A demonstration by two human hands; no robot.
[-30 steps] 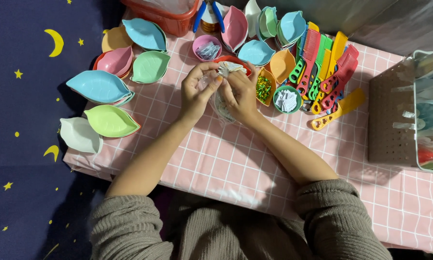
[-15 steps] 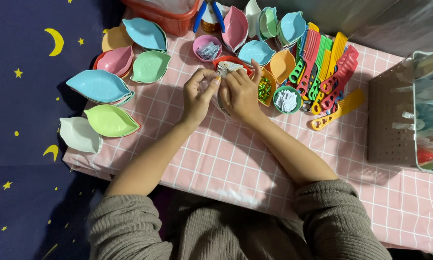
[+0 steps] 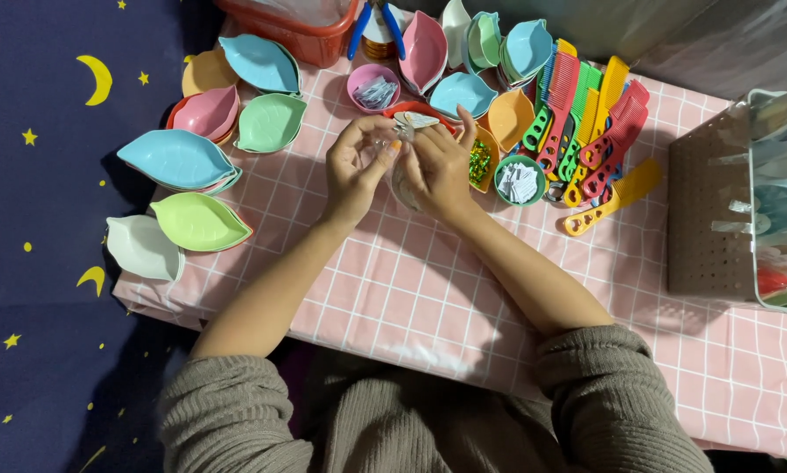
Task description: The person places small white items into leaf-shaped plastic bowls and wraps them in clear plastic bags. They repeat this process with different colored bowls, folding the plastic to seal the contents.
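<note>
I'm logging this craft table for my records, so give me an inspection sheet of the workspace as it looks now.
Surface: pink checked tablecloth, mostly bare near the person.
Job's things: small clear packet pinched between both hands; contents too small to tell.
Clutter: leaf-shaped dishes stacked at left; coloured combs at right; small round cups of bits; red basket at the back.
Grip: left hand and right hand both closed on the packet.
Cables: nothing seen.
Surroundings: dark star-and-moon cloth at left; brown perforated tray at right.
</note>
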